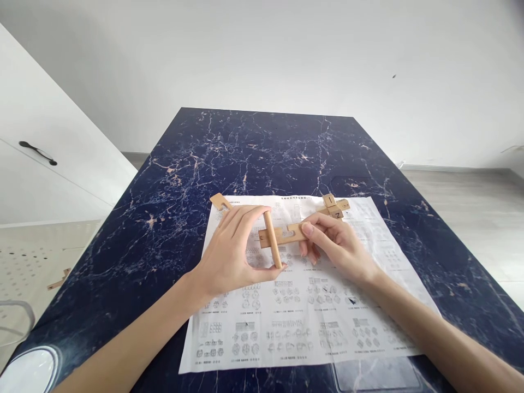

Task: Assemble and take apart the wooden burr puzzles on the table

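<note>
Between thumb and fingertips, my left hand (pixel 233 245) grips a round wooden rod (pixel 272 240) by its two ends. My right hand (pixel 333 240) pinches a notched wooden puzzle piece (pixel 292 233), held level with its cutout showing. The piece's left end passes behind the rod; whether they touch I cannot tell. Behind my right hand, several numbered wooden pieces (pixel 335 206) are joined in a cross shape. Another notched wooden piece (pixel 220 202) lies beyond my left hand, partly hidden by it. Under both hands is a printed instruction sheet (pixel 295 305) with puzzle diagrams.
The dark blue marbled table (pixel 254 153) reaches toward a white wall. At its lower left corner is a round white object (pixel 30 371). Left of the table, a wooden piece (pixel 59 281) rests on a perforated pale surface (pixel 24 262), near a white cabinet (pixel 41 120).
</note>
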The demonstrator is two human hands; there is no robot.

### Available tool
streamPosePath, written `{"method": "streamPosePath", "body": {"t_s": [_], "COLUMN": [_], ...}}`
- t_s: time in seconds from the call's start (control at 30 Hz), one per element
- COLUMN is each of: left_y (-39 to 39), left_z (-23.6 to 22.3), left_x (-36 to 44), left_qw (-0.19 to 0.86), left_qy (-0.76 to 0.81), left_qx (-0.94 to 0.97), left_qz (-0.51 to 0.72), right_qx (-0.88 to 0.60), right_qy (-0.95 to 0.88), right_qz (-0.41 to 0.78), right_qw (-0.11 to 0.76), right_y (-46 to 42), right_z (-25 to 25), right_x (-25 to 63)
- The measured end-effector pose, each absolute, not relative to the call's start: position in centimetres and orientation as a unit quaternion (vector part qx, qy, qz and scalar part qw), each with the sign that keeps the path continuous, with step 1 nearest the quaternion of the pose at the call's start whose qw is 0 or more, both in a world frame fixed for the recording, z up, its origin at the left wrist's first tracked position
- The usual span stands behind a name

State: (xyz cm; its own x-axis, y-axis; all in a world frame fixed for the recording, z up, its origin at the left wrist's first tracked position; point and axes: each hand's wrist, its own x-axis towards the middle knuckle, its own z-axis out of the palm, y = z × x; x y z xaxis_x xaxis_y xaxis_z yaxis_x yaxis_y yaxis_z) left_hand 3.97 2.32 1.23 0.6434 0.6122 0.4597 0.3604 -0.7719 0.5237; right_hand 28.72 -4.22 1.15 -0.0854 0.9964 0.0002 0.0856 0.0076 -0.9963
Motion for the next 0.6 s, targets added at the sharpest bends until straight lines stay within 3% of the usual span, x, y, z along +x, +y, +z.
{"method": "streamPosePath", "body": {"t_s": [0.6], "left_y": [2.34], "left_z": [1.36], "left_x": [4.08], "left_qw": [0.189], "left_qy": [0.269], "left_qx": [0.884], "left_qz": [0.332], "right_qx": [-0.507], "right_qy": [-0.552], "right_qz": [0.465], "right_qw": [0.471], "right_y": [-4.11], "right_z": [1.31], "right_x": [28.84]}}
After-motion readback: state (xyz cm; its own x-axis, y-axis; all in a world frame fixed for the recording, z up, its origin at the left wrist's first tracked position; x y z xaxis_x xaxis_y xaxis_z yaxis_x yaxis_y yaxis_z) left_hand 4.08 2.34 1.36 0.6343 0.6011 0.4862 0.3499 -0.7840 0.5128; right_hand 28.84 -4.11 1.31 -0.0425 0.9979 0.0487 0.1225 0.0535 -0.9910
